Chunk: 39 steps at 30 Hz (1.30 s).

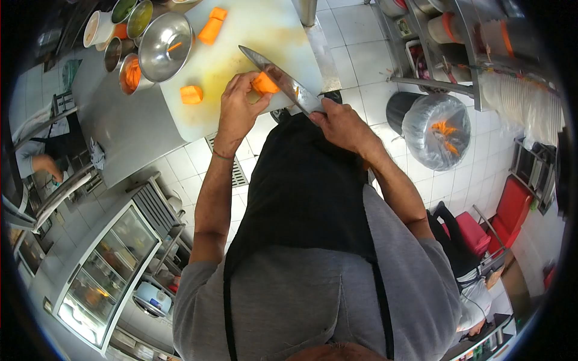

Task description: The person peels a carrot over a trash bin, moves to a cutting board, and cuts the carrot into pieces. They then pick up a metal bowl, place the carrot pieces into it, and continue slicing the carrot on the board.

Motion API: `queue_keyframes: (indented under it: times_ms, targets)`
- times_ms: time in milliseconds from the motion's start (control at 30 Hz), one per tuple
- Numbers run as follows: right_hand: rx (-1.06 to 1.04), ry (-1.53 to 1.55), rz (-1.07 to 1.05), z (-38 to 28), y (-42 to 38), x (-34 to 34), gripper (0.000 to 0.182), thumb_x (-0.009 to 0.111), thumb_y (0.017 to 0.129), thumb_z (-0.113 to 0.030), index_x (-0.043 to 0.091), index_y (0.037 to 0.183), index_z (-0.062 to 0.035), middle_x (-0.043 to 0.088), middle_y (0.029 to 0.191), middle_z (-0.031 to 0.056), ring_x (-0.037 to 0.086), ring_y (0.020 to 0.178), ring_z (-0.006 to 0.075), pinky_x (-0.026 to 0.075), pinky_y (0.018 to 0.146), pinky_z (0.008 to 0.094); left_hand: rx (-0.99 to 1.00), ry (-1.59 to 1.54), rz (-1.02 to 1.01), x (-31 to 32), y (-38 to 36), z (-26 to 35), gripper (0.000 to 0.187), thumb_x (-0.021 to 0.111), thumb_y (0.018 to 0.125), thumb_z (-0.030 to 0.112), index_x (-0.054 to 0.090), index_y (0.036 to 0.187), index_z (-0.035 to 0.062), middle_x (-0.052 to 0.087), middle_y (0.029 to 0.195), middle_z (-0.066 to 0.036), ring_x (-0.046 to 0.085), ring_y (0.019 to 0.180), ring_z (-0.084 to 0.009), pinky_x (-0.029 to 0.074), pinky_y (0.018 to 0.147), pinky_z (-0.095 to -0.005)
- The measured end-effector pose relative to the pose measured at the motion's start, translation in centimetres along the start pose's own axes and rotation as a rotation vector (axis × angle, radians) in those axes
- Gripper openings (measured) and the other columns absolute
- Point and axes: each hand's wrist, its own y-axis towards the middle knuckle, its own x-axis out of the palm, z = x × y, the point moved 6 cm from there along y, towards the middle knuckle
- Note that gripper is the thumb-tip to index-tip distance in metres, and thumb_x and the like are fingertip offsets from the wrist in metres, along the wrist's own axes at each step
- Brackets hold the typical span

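Note:
My left hand (pixel 241 103) is closed around a short orange carrot piece (pixel 265 83) at the near side of the white cutting board (pixel 241 30). In my right hand (pixel 344 124) is the handle of a large kitchen knife (pixel 283 81). Its broad blade slants up and left across the board, right against the carrot piece. Another carrot chunk (pixel 191 94) lies on the board to the left. Two more carrot pieces (pixel 211 30) rest near its far side.
A steel mixing bowl (pixel 177 63) holding an orange sliver stands left of the board. Beside it, a smaller container (pixel 130 73) holds orange strips. A lined bin (pixel 436 132) with orange peelings stands on the floor at right. Other people are at far left and lower right.

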Motion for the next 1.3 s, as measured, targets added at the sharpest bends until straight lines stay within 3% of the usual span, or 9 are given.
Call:
queue_keyframes:
  times_ms: [100, 500, 633, 933, 1067, 1167, 1300]
  targets:
    - [0.038, -0.021, -0.045, -0.3, -0.2, -0.6, 0.036, 0.061, 0.103, -0.033, 0.057, 0.101, 0.0025, 0.068, 0.088, 0.0311, 0.067, 0.088, 0.0521, 0.051, 0.074, 0.0567, 0.022, 0.016, 0.034, 0.2, -0.2, -0.5, 0.044, 0.085, 0.079, 0.010, 0.068, 0.119, 0.0006, 0.070, 0.103, -0.013, 0.067, 0.091, -0.0238, 0.056, 0.084, -0.0348]
    - [0.132, 0.023, -0.064, 0.9, -2.4, 0.5, 0.035, 0.062, 0.103, -0.032, 0.057, 0.102, 0.0026, 0.069, 0.085, 0.0309, 0.067, 0.086, 0.0526, 0.052, 0.071, 0.0558, 0.020, -0.066, 0.046, -0.1, -0.1, -0.1, 0.043, 0.085, 0.079, 0.009, 0.068, 0.118, 0.0012, 0.067, 0.105, -0.011, 0.065, 0.092, -0.0220, 0.054, 0.084, -0.0335]
    - [0.121, 0.025, -0.039, 1.9, -2.5, 1.9, 0.035, 0.060, 0.105, -0.032, 0.057, 0.101, 0.0027, 0.070, 0.082, 0.0274, 0.071, 0.084, 0.0479, 0.056, 0.074, 0.0545, -0.001, -0.074, 0.039, 0.0, -0.2, -0.3, 0.044, 0.084, 0.080, 0.009, 0.067, 0.119, 0.0006, 0.068, 0.108, -0.012, 0.066, 0.094, -0.0228, 0.055, 0.086, -0.0338]
    - [0.044, 0.196, 0.116, 2.3, -3.0, 4.5, 0.032, 0.066, 0.102, -0.027, 0.057, 0.101, 0.0042, 0.070, 0.082, 0.0277, 0.070, 0.084, 0.0482, 0.055, 0.068, 0.0531, 0.030, -0.011, 0.031, 0.2, -0.5, -0.7, 0.044, 0.084, 0.082, 0.011, 0.066, 0.121, -0.0004, 0.068, 0.110, -0.013, 0.067, 0.096, -0.0242, 0.055, 0.086, -0.0345]
    - [0.099, 0.152, -0.065, 1.8, -2.0, 2.0, 0.034, 0.067, 0.101, -0.027, 0.056, 0.099, 0.0050, 0.069, 0.080, 0.0282, 0.069, 0.083, 0.0496, 0.054, 0.067, 0.0528, 0.066, -0.010, 0.027, 0.3, -0.3, -0.7, 0.044, 0.083, 0.083, 0.012, 0.066, 0.121, -0.0011, 0.068, 0.111, -0.014, 0.066, 0.095, -0.0248, 0.055, 0.086, -0.0348]
    - [0.017, 0.243, 0.122, 2.6, -2.8, 5.2, 0.033, 0.066, 0.101, -0.027, 0.058, 0.098, 0.0052, 0.069, 0.081, 0.0281, 0.070, 0.085, 0.0486, 0.054, 0.067, 0.0519, 0.083, 0.013, 0.043, 0.5, -0.2, -0.9, 0.044, 0.083, 0.084, 0.012, 0.065, 0.122, -0.0018, 0.068, 0.111, -0.014, 0.067, 0.095, -0.0252, 0.055, 0.085, -0.0348]
    - [0.063, 0.138, 0.008, 1.2, -2.5, 2.2, 0.032, 0.067, 0.101, -0.025, 0.058, 0.099, 0.0059, 0.068, 0.084, 0.0312, 0.070, 0.087, 0.0493, 0.054, 0.069, 0.0524, 0.095, -0.013, 0.015, 0.4, -0.3, -0.8, 0.044, 0.083, 0.084, 0.012, 0.065, 0.122, -0.0025, 0.067, 0.112, -0.015, 0.066, 0.095, -0.0254, 0.055, 0.085, -0.0351]
